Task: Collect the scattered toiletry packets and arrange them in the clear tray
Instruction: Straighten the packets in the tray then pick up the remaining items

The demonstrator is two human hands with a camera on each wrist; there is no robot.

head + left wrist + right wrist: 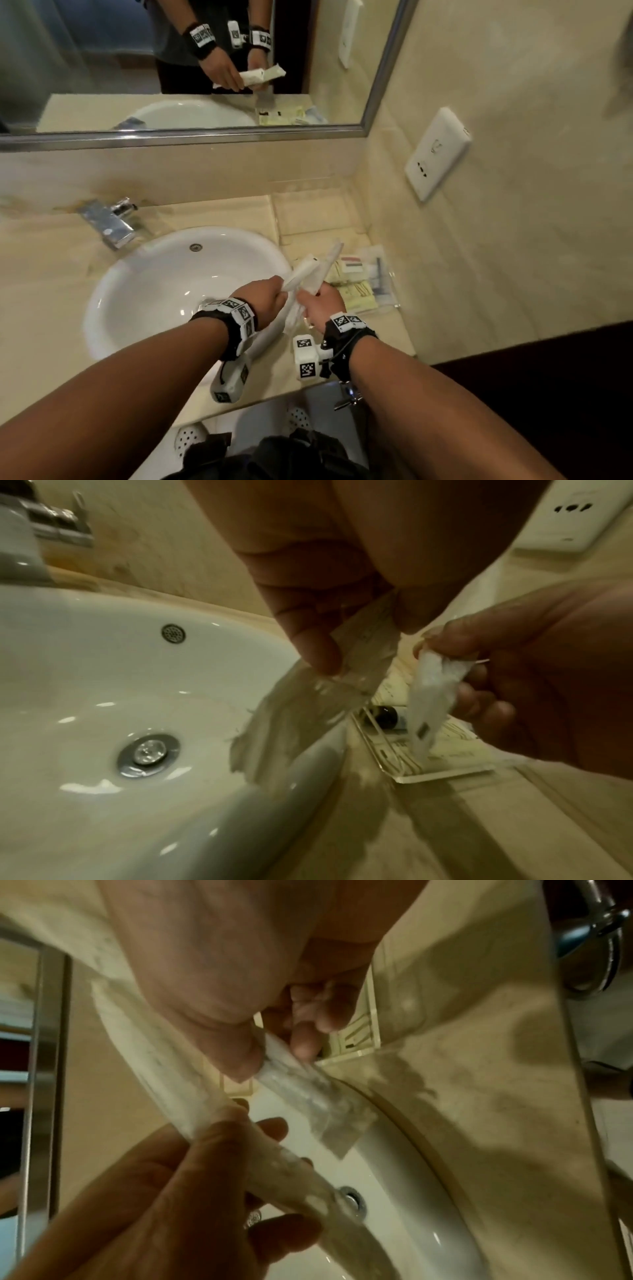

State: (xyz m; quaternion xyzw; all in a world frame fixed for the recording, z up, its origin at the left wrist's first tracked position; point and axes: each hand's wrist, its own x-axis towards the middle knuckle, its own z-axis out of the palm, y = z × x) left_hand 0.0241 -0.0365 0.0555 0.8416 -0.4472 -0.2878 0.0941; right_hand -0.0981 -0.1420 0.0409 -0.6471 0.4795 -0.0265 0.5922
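Both hands meet above the sink's right rim, each holding a long white toiletry packet. My left hand (pixel 278 292) grips one packet (pixel 301 272), seen translucent in the left wrist view (pixel 301 718), pinched between thumb and fingers. My right hand (pixel 310 298) pinches the other packet (pixel 329 262) near its lower end; that packet (pixel 432 693) hangs over the tray. The clear tray (pixel 394 305) sits on the counter just right of the hands. It holds yellow packets (pixel 358 293) and several others. Its near rim (pixel 445 774) shows below the right hand.
A white round sink (pixel 144 291) fills the left, with a chrome tap (pixel 109 222) behind it. A mirror (pixel 171 68) spans the back wall. A white socket plate (pixel 436 154) is on the right wall. The counter's front edge (pixel 394 356) lies near my wrists.
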